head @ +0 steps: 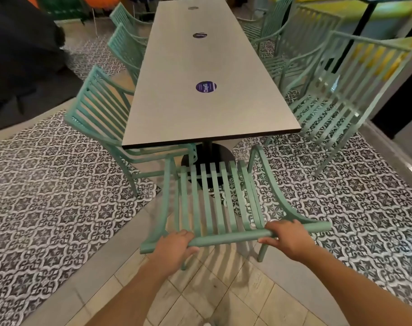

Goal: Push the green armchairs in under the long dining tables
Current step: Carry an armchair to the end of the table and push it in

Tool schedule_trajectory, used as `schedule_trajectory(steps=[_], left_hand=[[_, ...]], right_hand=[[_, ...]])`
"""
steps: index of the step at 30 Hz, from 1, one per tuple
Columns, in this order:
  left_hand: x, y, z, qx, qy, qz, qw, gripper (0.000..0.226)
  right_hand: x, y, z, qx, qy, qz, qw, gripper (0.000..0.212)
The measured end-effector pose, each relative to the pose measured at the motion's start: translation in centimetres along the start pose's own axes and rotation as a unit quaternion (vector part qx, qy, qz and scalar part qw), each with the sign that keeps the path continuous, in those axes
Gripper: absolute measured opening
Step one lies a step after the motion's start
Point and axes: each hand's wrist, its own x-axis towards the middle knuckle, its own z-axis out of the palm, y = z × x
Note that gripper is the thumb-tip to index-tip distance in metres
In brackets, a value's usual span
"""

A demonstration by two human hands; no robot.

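Note:
A green slatted armchair (214, 198) stands at the near end of the long grey dining table (200, 109), facing it, with its seat front close to the table's black pedestal base (207, 156). My left hand (174, 245) grips the chair's top rail on the left. My right hand (287, 236) grips the same rail on the right. Along the table's left side, a green armchair (99, 118) sits tucked under the edge. On the right side, another green armchair (336, 102) stands pulled out from the table.
More green armchairs line both sides further back, left (127, 48) and right (271, 27). Round purple stickers (206, 87) lie on the tabletop. Patterned floor tiles surround the table; plain tiles lie under my arms. A dark sofa (19, 55) fills the far left.

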Motion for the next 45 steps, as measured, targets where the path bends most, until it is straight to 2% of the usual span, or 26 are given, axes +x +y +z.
schedule_trajectory(steps=[2, 6, 8, 11, 15, 18, 23, 26, 27, 31, 33, 45], left_hand=[[0.7, -0.2, -0.1, -0.016, 0.014, 0.011, 1.0, 0.036], [1.4, -0.1, 0.0, -0.012, -0.014, 0.006, 1.0, 0.04], [1.4, -0.1, -0.4, -0.009, -0.019, 0.01, 1.0, 0.052], [1.3, -0.1, -0.5, -0.016, -0.01, 0.023, 1.0, 0.089], [1.3, -0.3, -0.4, -0.01, -0.008, 0.022, 1.0, 0.091], [1.4, 0.0, -0.4, -0.02, -0.005, 0.019, 1.0, 0.096], [1.5, -0.2, -1.0, -0.036, -0.031, 0.023, 0.999, 0.063], [1.6, -0.5, -0.9, -0.044, -0.032, 0.032, 0.998, 0.079], [1.6, -0.5, -0.9, -0.044, -0.033, 0.032, 0.998, 0.078], [1.6, -0.2, -0.8, -0.045, -0.035, 0.027, 0.998, 0.045], [1.5, 0.1, -0.6, -0.04, -0.036, 0.028, 0.998, 0.037], [1.0, 0.9, -0.6, -0.045, -0.031, 0.023, 0.998, 0.034]], right_hand=[[0.7, 0.5, -0.1, 0.004, 0.005, 0.002, 1.0, 0.059], [1.0, 1.2, 0.2, -0.002, 0.009, -0.002, 1.0, 0.072], [1.0, 1.5, 0.6, -0.007, 0.022, 0.001, 1.0, 0.073], [1.0, 1.7, 1.0, -0.023, 0.028, 0.001, 0.999, 0.072], [0.7, 1.3, 0.8, -0.023, 0.027, 0.008, 0.999, 0.068], [0.6, 1.5, 0.7, -0.019, 0.041, 0.004, 0.999, 0.073], [0.9, 1.7, 1.2, -0.005, 0.063, -0.002, 0.998, 0.085], [0.8, 1.8, 1.3, -0.002, 0.063, -0.004, 0.998, 0.082], [0.8, 1.8, 1.3, -0.002, 0.063, -0.005, 0.998, 0.082], [0.7, 1.9, 1.5, -0.004, 0.056, -0.004, 0.998, 0.084], [0.4, 2.0, 1.5, -0.009, 0.049, 0.0, 0.999, 0.086], [-0.7, 1.7, 1.3, -0.009, 0.024, 0.017, 1.0, 0.073]])
